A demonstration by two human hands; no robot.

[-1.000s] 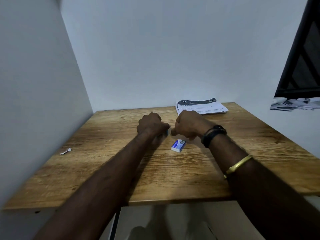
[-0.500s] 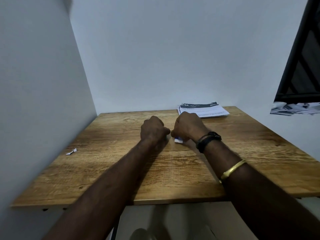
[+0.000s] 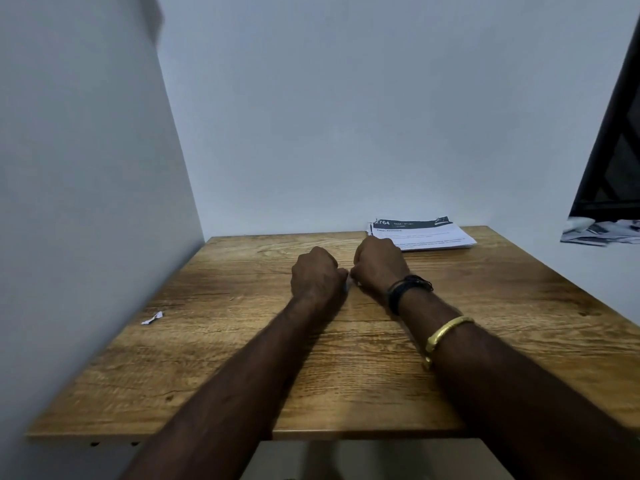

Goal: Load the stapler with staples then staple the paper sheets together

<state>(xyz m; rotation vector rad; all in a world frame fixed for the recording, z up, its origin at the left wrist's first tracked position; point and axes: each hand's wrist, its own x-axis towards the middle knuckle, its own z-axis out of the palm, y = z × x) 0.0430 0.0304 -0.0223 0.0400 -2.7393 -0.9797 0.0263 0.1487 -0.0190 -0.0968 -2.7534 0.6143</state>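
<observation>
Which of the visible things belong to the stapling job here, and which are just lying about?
Job:
- stack of printed paper sheets at the table's far edge
- left hand and right hand, both closed, knuckles nearly touching; contents hidden

Lying about:
- torn paper scrap near the left wall
- papers off the table, at right

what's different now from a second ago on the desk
The small blue and white box that lay just in front of the hands is out of sight now, behind the right hand. Both fists stay close together, the left hand beside it. The paper stack and paper scrap have not moved on the table.
</observation>
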